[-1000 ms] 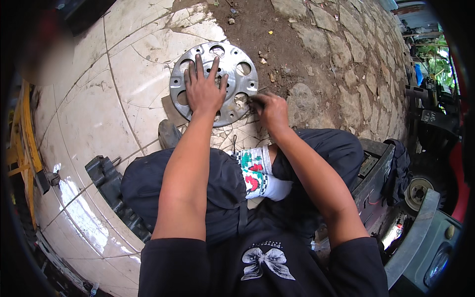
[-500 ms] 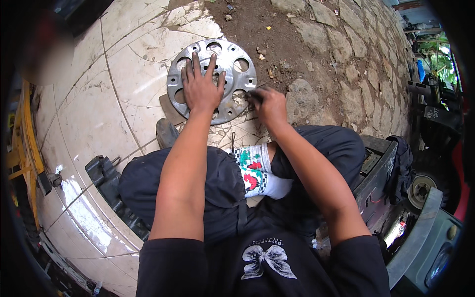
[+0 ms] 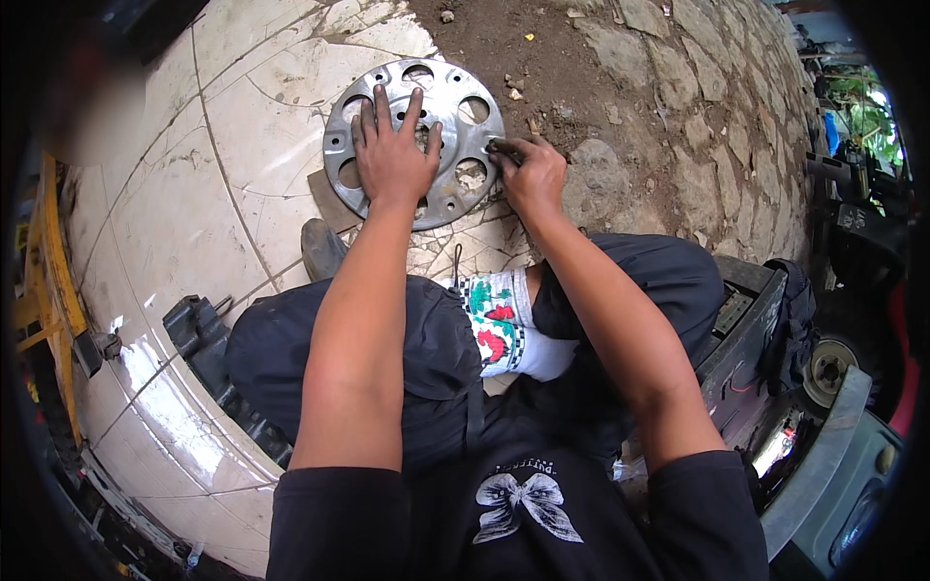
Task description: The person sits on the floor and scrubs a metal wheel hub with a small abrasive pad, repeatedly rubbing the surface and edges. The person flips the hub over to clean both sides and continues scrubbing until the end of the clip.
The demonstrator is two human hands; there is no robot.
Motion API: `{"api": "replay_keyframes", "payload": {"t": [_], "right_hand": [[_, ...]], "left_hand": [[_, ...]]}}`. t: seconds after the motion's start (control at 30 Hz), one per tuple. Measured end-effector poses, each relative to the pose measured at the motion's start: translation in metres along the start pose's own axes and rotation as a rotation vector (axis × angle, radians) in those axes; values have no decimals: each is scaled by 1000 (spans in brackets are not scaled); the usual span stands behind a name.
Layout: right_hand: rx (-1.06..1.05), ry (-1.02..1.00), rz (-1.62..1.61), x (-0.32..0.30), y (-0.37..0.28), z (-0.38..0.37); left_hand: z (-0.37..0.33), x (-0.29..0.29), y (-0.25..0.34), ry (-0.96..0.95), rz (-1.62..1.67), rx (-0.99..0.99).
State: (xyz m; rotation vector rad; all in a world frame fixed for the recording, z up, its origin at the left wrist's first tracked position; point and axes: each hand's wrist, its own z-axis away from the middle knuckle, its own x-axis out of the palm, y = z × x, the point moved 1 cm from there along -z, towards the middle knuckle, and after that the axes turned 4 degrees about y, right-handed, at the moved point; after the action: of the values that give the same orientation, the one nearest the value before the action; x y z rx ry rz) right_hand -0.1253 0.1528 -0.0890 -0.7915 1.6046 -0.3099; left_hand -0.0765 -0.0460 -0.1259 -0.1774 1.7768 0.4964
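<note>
A round, flat silver metal disc (image 3: 449, 132), pierced by a ring of large round holes and smaller bolt holes, lies flat in front of the crossed legs, mostly on the cracked beige tile floor (image 3: 194, 213), its right edge close to the brown dirt (image 3: 484, 44). The two hands are apart, one on each side of the disc's middle. The left hand (image 3: 395, 167) rests palm down on its left half, fingers spread and pointing away from the body, covering part of the centre. The right hand (image 3: 535, 179) is at the right rim, thumb and fingers drawn together; whether they pinch the rim itself or some small dark piece, I cannot tell.

A flat brown piece (image 3: 331, 201) sticks out from under the disc at its lower left. A dark shoe (image 3: 323, 250) is just below that, near the left wrist. To the right of the right hand, a large grey-brown stone (image 3: 593, 172) is set in the ground. Farther left, beside the left knee, lies a black ribbed block (image 3: 205, 344), well apart from both hands.
</note>
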Motion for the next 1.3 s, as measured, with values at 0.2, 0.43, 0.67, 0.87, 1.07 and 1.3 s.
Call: {"api": "replay_keyframes", "payload": {"t": [0.2, 0.43, 0.67, 0.87, 1.07, 1.3], "right_hand": [[22, -101, -25, 1, -2, 12], [39, -68, 22, -1, -6, 16], [59, -79, -19, -1, 2, 19], [-7, -96, -16, 1, 1, 15], [-88, 28, 18, 12, -5, -9], [-122, -97, -31, 15, 0, 6]], "left_hand": [[-1, 2, 1, -10, -13, -9], [-4, 5, 1, 55, -64, 8], [-3, 5, 1, 32, -58, -1], [-3, 4, 1, 43, -49, -2], [-3, 1, 2, 20, -6, 6], [-3, 1, 3, -3, -30, -9]]}}
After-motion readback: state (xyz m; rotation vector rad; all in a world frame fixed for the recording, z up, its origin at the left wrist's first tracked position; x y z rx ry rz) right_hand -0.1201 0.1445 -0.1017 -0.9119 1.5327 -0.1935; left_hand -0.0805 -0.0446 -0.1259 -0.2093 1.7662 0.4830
